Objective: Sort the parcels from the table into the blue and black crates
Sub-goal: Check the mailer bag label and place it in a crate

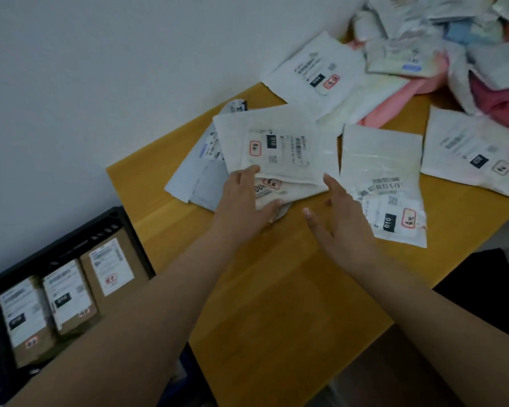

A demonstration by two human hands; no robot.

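Observation:
Several white labelled parcels lie on the wooden table (276,289). My left hand (241,201) grips a small stack: a finger lies on the edge of the top white parcel (279,142) and the thumb lies over the cream parcel (272,186) beneath it. A pale grey-blue parcel (197,174) sits under the stack. My right hand (338,221) is open, with straight fingers, and a fingertip touches the top parcel's near right corner. The black crate (80,239) stands on the floor at lower left and holds three brown boxes (112,268) with white labels.
Another white parcel (379,160) lies right of my right hand, one more (467,154) farther right, and one (312,69) at the back. A heap of bagged parcels (423,45) fills the far right corner. A white wall borders the table's left side.

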